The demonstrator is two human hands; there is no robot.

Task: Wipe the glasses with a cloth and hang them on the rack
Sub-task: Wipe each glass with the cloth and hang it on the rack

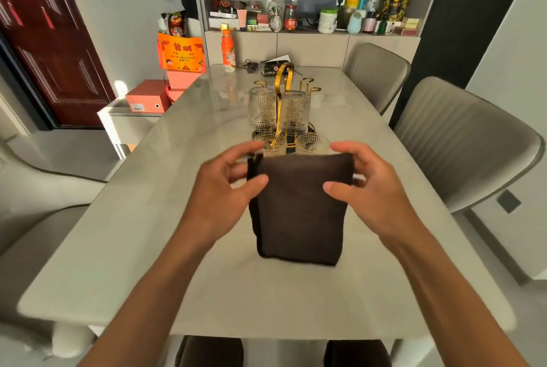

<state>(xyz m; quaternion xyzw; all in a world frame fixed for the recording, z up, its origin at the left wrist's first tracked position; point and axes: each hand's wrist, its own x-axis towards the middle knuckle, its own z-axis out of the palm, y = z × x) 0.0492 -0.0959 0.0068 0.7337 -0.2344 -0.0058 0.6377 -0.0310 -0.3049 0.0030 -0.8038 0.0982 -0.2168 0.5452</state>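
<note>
While both hands' grip pinches the dark cloth top corners, left hand, right hand, glasses just behind.

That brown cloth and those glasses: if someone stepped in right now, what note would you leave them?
Left hand and right hand each pinch a top corner of the folded brown cloth, holding it up over the table.
Two glasses hang upside down on the gold rack; two more stand upright at its base, behind the cloth.
Left: wipe the two upright glasses and hang them. Some hooks look free.
</note>
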